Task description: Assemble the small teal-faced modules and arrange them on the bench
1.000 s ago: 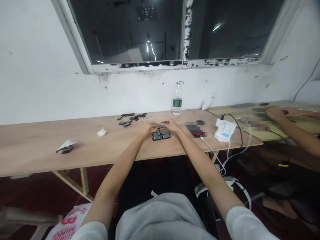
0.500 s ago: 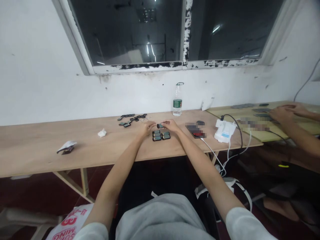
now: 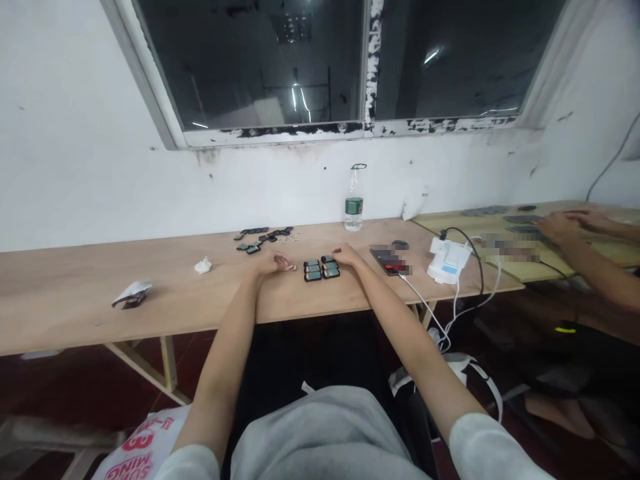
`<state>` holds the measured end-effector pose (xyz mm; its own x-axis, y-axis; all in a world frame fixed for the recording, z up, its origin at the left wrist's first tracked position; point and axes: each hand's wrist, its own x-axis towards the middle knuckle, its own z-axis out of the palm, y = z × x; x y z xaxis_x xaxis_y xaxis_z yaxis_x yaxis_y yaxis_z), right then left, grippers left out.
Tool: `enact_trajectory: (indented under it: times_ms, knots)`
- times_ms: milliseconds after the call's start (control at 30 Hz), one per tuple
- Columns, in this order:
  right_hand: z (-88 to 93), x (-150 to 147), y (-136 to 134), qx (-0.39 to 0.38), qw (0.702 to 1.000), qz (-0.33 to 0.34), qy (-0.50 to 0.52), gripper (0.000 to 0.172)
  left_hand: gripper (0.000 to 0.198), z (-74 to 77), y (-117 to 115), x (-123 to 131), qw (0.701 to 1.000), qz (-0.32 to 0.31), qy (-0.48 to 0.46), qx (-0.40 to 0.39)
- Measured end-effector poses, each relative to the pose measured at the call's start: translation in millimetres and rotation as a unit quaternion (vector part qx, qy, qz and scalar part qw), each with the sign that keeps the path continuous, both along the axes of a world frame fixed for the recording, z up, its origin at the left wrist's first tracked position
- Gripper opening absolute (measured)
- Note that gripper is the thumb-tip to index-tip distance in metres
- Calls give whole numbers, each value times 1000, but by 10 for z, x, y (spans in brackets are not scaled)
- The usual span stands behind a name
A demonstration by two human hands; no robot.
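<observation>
Small black-framed pieces with grey-green faces (image 3: 313,269) stand in two short columns near the table's front edge. My right hand (image 3: 346,254) is at the back of the right column, its fingertips pinched at the edge of the rearmost piece (image 3: 327,259), which lies in line with the others. To the left of the columns, my left hand (image 3: 273,262) rests low over the table with its fingers apart. A tiny pale bit (image 3: 293,267) is by its fingertips; whether they touch it is too small to tell.
Behind my left hand lies a loose group of similar dark pieces (image 3: 253,248) with tiny pale bits (image 3: 293,238). A water bottle (image 3: 354,207) stands by the wall. To the right are a phone (image 3: 386,259), a white power strip (image 3: 449,260) with cables, and another person's hands (image 3: 563,225).
The piece my right hand held above the columns now lies at the back of the right column. My left hand has moved left and toward me, away from it.
</observation>
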<state>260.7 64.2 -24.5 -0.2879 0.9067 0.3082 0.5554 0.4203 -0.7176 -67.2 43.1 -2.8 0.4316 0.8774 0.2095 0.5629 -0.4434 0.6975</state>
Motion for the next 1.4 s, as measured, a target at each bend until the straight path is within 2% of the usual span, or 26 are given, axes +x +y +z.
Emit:
enact_trajectory:
  times_ms: [200, 367, 433, 567, 667, 900, 1067, 1233, 1400]
  knots:
    - [-14, -20, 0, 3, 1000, -16, -11, 10, 44, -7, 9, 20, 999, 7, 31, 21]
    - [21, -88, 2, 37, 999, -16, -3, 15, 58, -20, -9, 56, 999, -8, 42, 21]
    - [53, -118, -33, 62, 998, 23, 3, 16, 60, -26, -22, 81, 999, -28, 31, -7]
    - [89, -147, -136, 63, 984, 168, -13, 20, 54, -25, -41, 129, 997, -53, 36, -33]
    - [77, -164, -177, 62, 976, 207, -39, 24, 52, -18, -41, 159, 998, -39, 53, -14]
    - [107, -227, -220, 70, 981, 164, -78, 28, 52, -26, -64, 309, 995, -24, 80, 58]
    - [164, -223, -286, 28, 982, 160, -91, 37, 53, -25, -78, 361, 996, -17, 73, 43]
    - [117, -276, -208, 42, 985, 166, -34, 32, 54, -22, -46, 271, 998, -2, 57, 9]
    - [85, -321, -189, 35, 979, 184, 83, 36, 54, -15, -21, 170, 998, 14, 58, -11]
